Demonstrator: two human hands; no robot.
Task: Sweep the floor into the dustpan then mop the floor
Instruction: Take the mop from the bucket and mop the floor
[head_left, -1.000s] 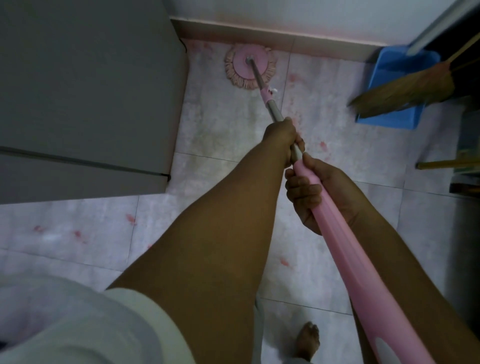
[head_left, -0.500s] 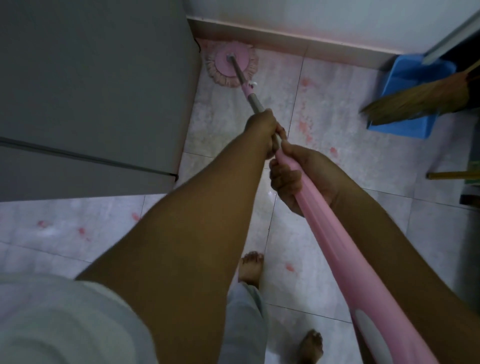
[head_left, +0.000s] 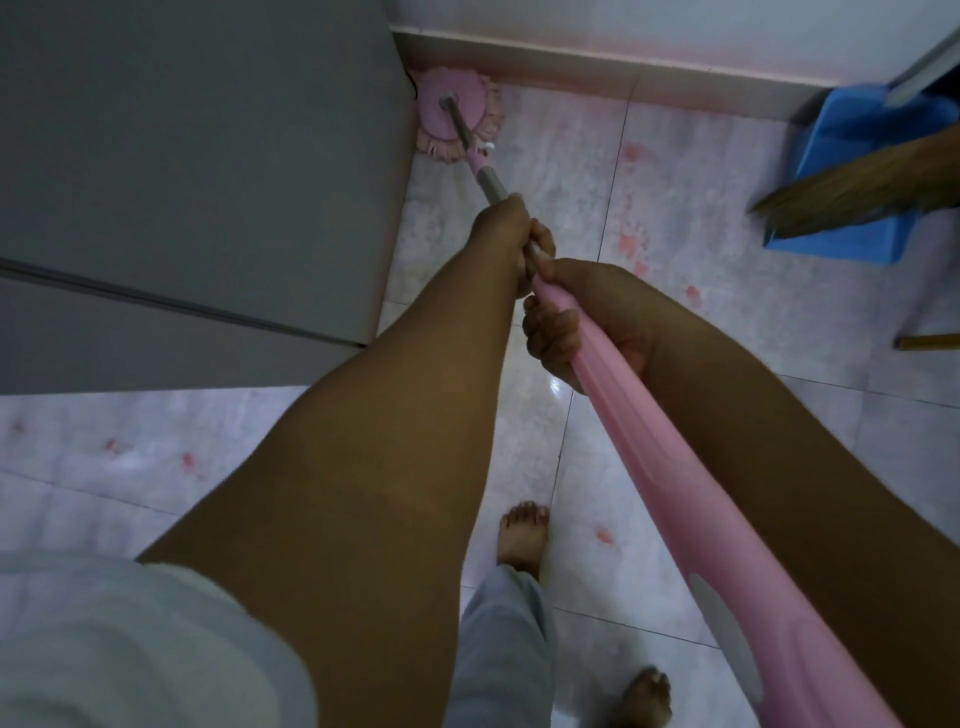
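Observation:
A pink mop with a round fringed head (head_left: 453, 117) rests on the tiled floor (head_left: 717, 171), in the far corner where the grey cabinet meets the skirting. Its shaft is grey metal near the head and widens into a thick pink handle (head_left: 670, 467) running to the lower right. My left hand (head_left: 511, 236) grips the grey part of the shaft. Just behind it, my right hand (head_left: 576, 322) grips the pink handle. A blue dustpan (head_left: 857, 228) stands at the far right wall with a straw broom (head_left: 852, 192) lying across it.
A tall grey cabinet (head_left: 197, 171) fills the upper left, its corner jutting toward my arms. My bare feet (head_left: 522, 535) stand on the tiles below. A yellow stick (head_left: 930, 341) pokes in from the right edge. The white tiles carry pink stains.
The mop head has slid left along the skirting, from the open floor into the corner against the cabinet. Both hands kept their hold, and one foot stepped forward.

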